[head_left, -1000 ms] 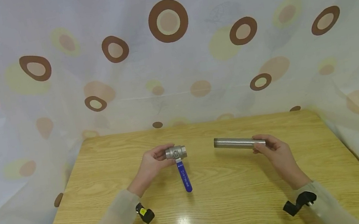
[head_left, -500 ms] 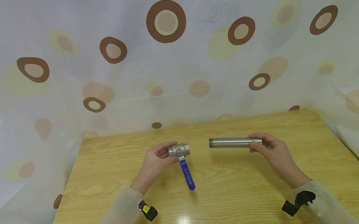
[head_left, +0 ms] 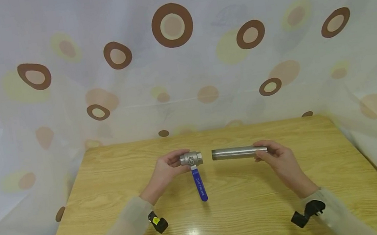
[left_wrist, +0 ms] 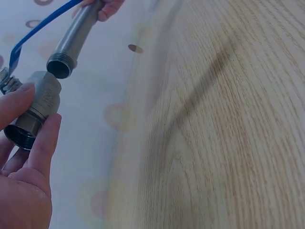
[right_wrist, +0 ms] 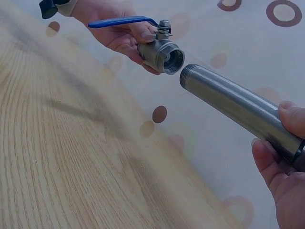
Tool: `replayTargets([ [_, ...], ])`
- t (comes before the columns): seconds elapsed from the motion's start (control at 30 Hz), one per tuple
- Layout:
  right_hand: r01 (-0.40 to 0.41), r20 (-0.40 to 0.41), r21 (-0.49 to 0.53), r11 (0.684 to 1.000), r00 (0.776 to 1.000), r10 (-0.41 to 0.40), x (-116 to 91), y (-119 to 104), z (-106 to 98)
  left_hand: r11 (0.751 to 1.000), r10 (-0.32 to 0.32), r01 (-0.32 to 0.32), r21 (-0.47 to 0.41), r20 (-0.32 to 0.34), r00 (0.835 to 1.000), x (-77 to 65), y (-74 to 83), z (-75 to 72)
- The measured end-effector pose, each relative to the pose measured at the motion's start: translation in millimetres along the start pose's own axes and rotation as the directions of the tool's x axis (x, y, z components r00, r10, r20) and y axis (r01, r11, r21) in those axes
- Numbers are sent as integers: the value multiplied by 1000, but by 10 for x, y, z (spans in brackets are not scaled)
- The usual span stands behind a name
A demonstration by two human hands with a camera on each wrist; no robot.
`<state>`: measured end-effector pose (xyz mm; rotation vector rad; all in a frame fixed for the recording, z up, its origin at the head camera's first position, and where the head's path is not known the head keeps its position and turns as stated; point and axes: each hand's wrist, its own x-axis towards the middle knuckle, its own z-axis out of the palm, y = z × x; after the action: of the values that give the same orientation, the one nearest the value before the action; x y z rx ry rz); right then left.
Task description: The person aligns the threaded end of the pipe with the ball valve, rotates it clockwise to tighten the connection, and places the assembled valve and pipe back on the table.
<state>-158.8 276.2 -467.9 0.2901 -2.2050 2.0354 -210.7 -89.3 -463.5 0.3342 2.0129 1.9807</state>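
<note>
The left hand grips the valve in curled fingers above the desk, blue lever toward the near side. Just right, apart, the pipe is pinched near its right end by the right hand. Matching their axes before contact should help. The right wrist view shows pipe threads, indistinct in the head view.

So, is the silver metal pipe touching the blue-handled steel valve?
Apart. The head view shows wooden table between the silver metal pipe and the blue-handled steel valve.
</note>
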Motion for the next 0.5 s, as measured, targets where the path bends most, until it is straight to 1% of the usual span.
replayTargets([
  [0.23, -5, 28, 37, 999, 1000, 4, 10, -30, 79, 1000, -23, 23, -1, 20, 1000, 7, -2, 12],
  [0.5, -10, 50, 33, 999, 999, 8, 40, -40, 136, 1000, -16, 16, 6, 40, 999, 24, 17, 33],
])
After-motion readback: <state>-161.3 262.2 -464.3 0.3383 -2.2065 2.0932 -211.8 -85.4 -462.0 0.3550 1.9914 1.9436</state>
